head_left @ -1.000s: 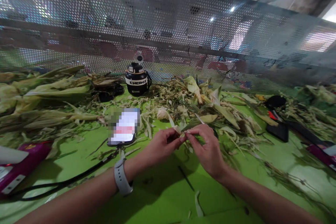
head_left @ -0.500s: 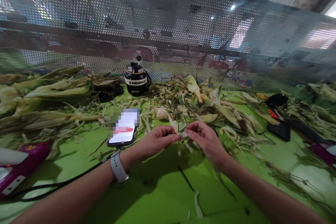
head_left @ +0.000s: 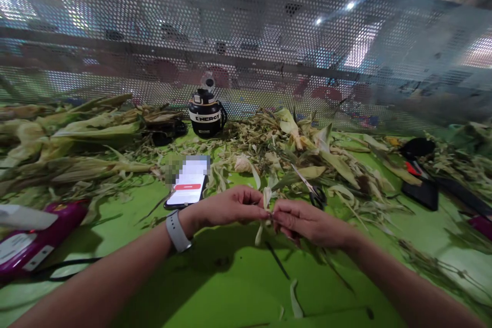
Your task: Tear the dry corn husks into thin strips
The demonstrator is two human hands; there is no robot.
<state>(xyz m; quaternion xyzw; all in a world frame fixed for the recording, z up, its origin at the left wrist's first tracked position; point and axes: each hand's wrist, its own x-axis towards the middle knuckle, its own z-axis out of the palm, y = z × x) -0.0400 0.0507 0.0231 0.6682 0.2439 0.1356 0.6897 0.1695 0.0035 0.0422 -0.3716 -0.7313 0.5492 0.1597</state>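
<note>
Head view, the only one: we see both hands at the centre of the frame, just above the green counter (head_left: 215, 292). The left hand (head_left: 234, 206) has its fingers pinched on a pale husk piece (head_left: 266, 198), which sits between the two hands with one end sticking up and another hanging below. The right hand (head_left: 307, 221) meets it from the other side, fingers curled and closed on the same piece; exact fingertip contact is too small for us to read. We note a light watch (head_left: 178, 231) on the left wrist.

Scissors (head_left: 309, 187) lie right of centre, just above the right hand. A lit phone (head_left: 187, 187) lies left of centre, near the left hand. Behind, we have a black bottle (head_left: 205, 118) standing upright, lid up, with a heap of husk scraps (head_left: 265, 136) to its right and long husks (head_left: 96, 130) at middle left. Purple device (head_left: 57, 228) at lower left, dark flat object (head_left: 422, 195) at middle right. Perforated screen (head_left: 246, 20) spans the top.
</note>
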